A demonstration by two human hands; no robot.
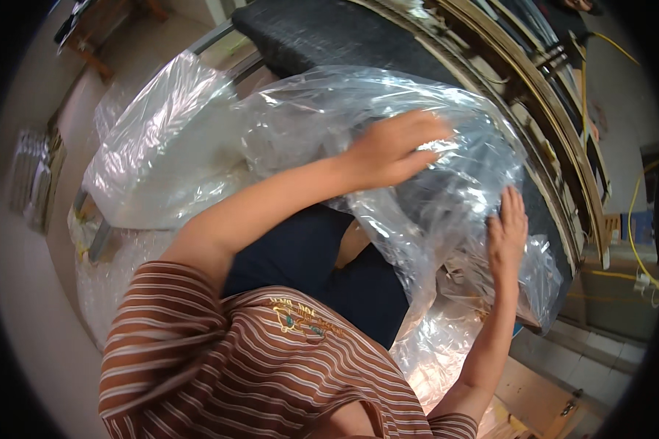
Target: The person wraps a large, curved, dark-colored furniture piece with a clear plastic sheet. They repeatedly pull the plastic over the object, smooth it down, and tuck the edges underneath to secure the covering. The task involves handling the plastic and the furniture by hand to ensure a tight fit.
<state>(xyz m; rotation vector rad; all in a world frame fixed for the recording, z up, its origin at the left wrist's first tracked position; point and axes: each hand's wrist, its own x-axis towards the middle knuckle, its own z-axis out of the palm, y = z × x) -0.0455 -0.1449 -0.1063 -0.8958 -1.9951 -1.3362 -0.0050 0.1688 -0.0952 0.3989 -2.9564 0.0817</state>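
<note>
A large clear plastic bag (329, 117) is pulled over the end of a long black padded slab (322, 33) that runs up toward the top of the view. My left hand (395, 150) lies flat on top of the bag, fingers stretched out together, pressing the film against the dark slab underneath. My right hand (507, 228) rests on the bag's right side, lower down, with its fingers spread on the crinkled film. Neither hand has film bunched in a grip. My striped brown shirt (256, 366) fills the bottom.
Another heap of clear plastic (150, 157) lies to the left on a metal-framed stand. Curved stacked frames (564, 124) run along the right. Yellow cables (632, 227) hang at the far right. Pale floor (29, 293) is on the left.
</note>
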